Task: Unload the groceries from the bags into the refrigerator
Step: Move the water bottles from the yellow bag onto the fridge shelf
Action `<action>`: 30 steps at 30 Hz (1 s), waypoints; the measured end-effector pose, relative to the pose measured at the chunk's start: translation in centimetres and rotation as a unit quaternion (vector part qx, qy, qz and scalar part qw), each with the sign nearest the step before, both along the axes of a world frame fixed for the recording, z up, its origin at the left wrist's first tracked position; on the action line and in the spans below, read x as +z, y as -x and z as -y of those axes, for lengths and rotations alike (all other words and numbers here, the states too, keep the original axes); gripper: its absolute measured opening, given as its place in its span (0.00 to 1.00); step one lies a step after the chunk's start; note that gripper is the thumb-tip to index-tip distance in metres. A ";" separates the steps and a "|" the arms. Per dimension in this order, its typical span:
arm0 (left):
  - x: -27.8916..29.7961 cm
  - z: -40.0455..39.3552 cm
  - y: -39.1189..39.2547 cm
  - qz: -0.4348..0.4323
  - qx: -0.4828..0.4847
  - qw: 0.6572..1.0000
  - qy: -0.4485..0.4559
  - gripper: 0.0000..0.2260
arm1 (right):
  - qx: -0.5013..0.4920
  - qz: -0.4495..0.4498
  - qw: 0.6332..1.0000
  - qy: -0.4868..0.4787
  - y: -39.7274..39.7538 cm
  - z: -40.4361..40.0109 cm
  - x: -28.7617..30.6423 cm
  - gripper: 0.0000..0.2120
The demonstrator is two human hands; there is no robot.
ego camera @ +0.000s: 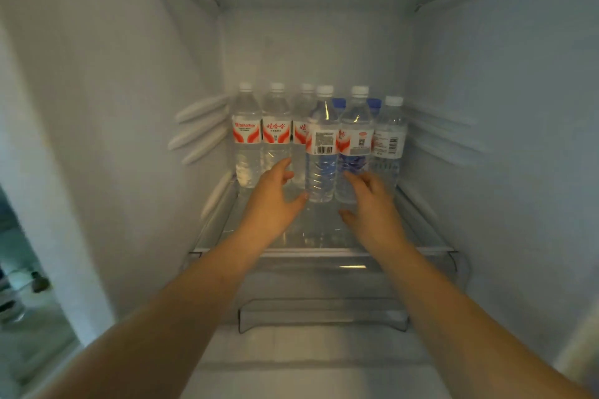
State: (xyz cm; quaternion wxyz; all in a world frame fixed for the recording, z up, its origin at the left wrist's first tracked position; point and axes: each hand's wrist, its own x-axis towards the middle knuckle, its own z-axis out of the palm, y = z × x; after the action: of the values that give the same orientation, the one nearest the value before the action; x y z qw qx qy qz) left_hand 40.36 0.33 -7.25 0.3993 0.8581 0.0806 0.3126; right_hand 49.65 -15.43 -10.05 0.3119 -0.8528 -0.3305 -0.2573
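Observation:
Several clear water bottles with white caps and red-and-white labels stand upright on the glass shelf (324, 251) inside the refrigerator. A front bottle (321, 146) stands between my two hands, and a second front bottle (355, 142) is just right of it. My left hand (272, 201) reaches in with fingers spread, its thumb close to the first bottle's base, gripping nothing. My right hand (372, 204) is also spread, its fingertips near the second bottle's lower part. Blue-capped bottles (338, 104) are partly hidden behind the front ones.
White refrigerator walls (146, 107) close in on both sides, with shelf rails (201, 126) on the left. A clear drawer (324, 314) sits under the shelf. At the left edge the room floor (26, 285) shows past the fridge frame.

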 end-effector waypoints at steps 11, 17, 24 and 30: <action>-4.0 3.9 15.4 -0.027 -0.113 0.964 -0.239 0.30 | -0.081 -0.016 0.996 0.019 19.0 7.3 -2.2 0.33; -10.4 7.9 24.8 -0.076 -0.193 0.942 -0.265 0.28 | -0.145 -0.087 0.983 0.072 31.9 12.5 -8.8 0.29; -17.1 16.0 31.7 -0.153 -0.321 0.887 -0.295 0.28 | -0.252 -0.225 0.935 0.103 44.9 21.6 -16.7 0.28; -20.3 27.1 36.0 -0.156 -0.418 0.819 -0.362 0.27 | -0.341 -0.290 0.891 0.072 54.1 32.3 -20.5 0.29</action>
State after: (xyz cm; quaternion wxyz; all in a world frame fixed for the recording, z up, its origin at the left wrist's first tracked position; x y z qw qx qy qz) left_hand 4.38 -26.82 -27.53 0.1342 0.9294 -0.3435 -0.0152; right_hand -4.42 -47.75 -30.52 0.2242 -0.9700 0.0683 -0.0647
